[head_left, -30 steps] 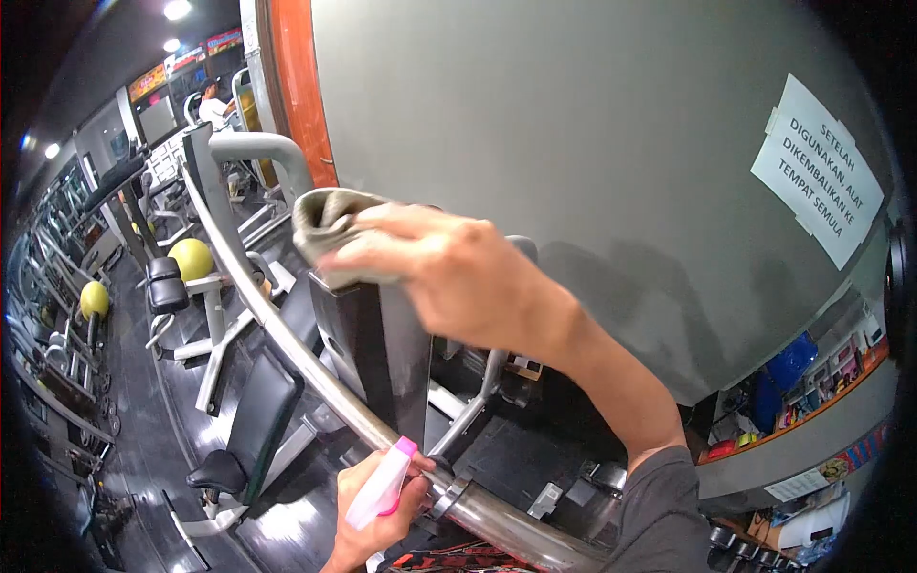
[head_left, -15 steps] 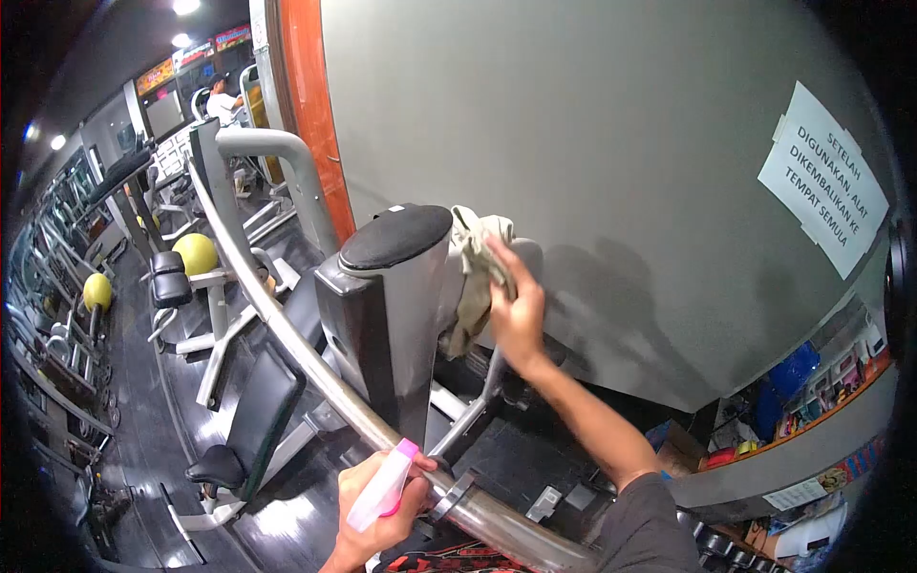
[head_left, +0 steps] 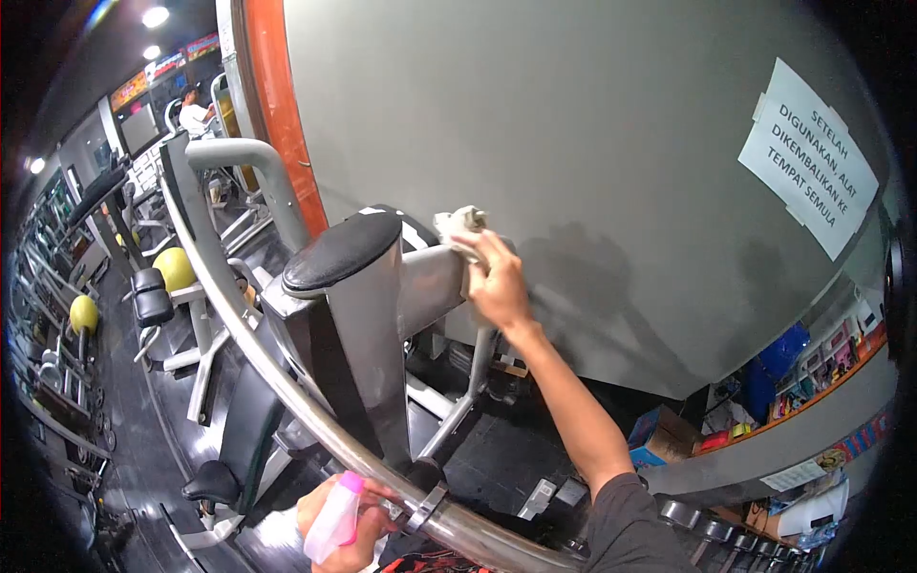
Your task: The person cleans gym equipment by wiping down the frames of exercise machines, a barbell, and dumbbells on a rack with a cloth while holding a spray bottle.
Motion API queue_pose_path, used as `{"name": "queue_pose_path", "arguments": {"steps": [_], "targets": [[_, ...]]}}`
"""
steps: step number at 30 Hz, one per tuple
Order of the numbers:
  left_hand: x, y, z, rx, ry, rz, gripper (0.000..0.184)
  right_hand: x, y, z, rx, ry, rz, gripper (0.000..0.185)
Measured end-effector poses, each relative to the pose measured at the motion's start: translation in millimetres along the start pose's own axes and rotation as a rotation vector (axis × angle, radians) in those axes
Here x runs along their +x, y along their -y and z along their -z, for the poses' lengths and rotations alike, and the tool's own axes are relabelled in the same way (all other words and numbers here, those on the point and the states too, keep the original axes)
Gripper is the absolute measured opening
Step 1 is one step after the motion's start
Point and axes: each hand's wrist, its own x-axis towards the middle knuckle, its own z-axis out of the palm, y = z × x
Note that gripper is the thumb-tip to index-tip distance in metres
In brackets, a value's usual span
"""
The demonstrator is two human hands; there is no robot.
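Note:
My right hand [head_left: 497, 285] presses a crumpled pale cloth [head_left: 462, 229] against the end of a grey machine arm [head_left: 430, 286], near the wall. Its fingers are bent over the cloth. At the bottom, my left hand [head_left: 353, 530] holds a translucent pink spray bottle [head_left: 334, 520] beside a long curved metal bar [head_left: 320, 430]. Between the hands stands a grey machine post with a black oval top [head_left: 344, 252].
A wall sign [head_left: 810, 158] hangs at the right, above a shelf [head_left: 812, 411] of small items. Dumbbells [head_left: 716, 528] lie low right. A padded bench [head_left: 250, 420], yellow balls [head_left: 174, 269] and other machines fill the left. A seated person [head_left: 196, 115] is far back.
My right hand has moved the cloth from above the black oval top to the arm end behind it. The view has shifted a little. My left hand still holds the bottle.

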Motion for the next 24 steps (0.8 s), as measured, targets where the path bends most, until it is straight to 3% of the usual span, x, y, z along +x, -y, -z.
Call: {"name": "queue_pose_path", "arguments": {"steps": [1, 2, 3, 4, 6, 8, 9, 10, 14, 16, 18, 20, 22, 24], "targets": [[6.0, 0.0, 10.9, 0.17, 0.107, -0.14, 0.024, -1.1, 12.6, -2.3, 0.014, 0.045, 0.009, 0.049], [6.0, 0.4, 11.9, 0.169, 0.116, -0.143, 0.024, -3.9, 27.1, -5.6, 0.038, 0.038, 0.092, 0.051], [5.4, 1.8, 12.8, 0.109, 0.074, -0.072, 0.024, -10.4, 44.4, -7.8, 0.08, 0.077, -0.022, 0.053], [4.8, 2.8, 14.2, 0.051, 0.03, 0.002, 0.023, -12.6, 44.9, -14.4, 0.07, 0.036, 0.159, 0.055], [5.6, 4.5, 19.3, 0.029, 0.032, -0.017, 0.025, -17.3, 47.3, -18.4, 0.072, -0.003, 0.221, 0.06], [7.4, -3.6, 23.7, -0.143, 0.005, -0.029, 0.029, -19.0, 35.8, -18.6, 0.016, 0.011, 0.203, 0.061], [12.6, -12.3, 34.8, -0.041, 0.114, -0.053, 0.032, -19.4, 28.0, -17.7, -0.047, 0.034, 0.187, 0.063], [12.2, -7.1, 37.2, -0.136, -0.005, -0.113, 0.032, -18.3, 21.4, -18.9, -0.042, 0.032, 0.191, 0.063], [30.3, -36.5, 37.3, -0.237, -0.039, -0.305, 0.034, -12.5, 5.4, -17.3, -0.015, 0.007, 0.162, 0.061], [37.2, -43.4, 41.0, -0.261, -0.039, -0.388, 0.032, -10.1, -12.2, -14.6, -0.177, -0.017, 0.066, 0.056], [43.5, -63.1, 28.9, -0.263, -0.03, -0.392, 0.03, -4.1, -37.2, -13.8, -0.144, -0.13, -0.001, 0.05], [47.6, -76.0, 8.1, -0.501, -0.165, -0.339, 0.027, -0.9, -42.8, -9.6, -0.091, -0.111, -0.044, 0.048], [55.9, -74.9, 0.6, -0.338, -0.144, -0.415, 0.03, -3.6, -37.9, -16.0, -0.168, -0.086, 0.022, 0.051], [68.7, -66.9, -7.9, -0.256, -0.135, -0.468, 0.027, -6.1, 14.2, -15.9, -0.059, 0.006, 0.047, 0.057]]}}
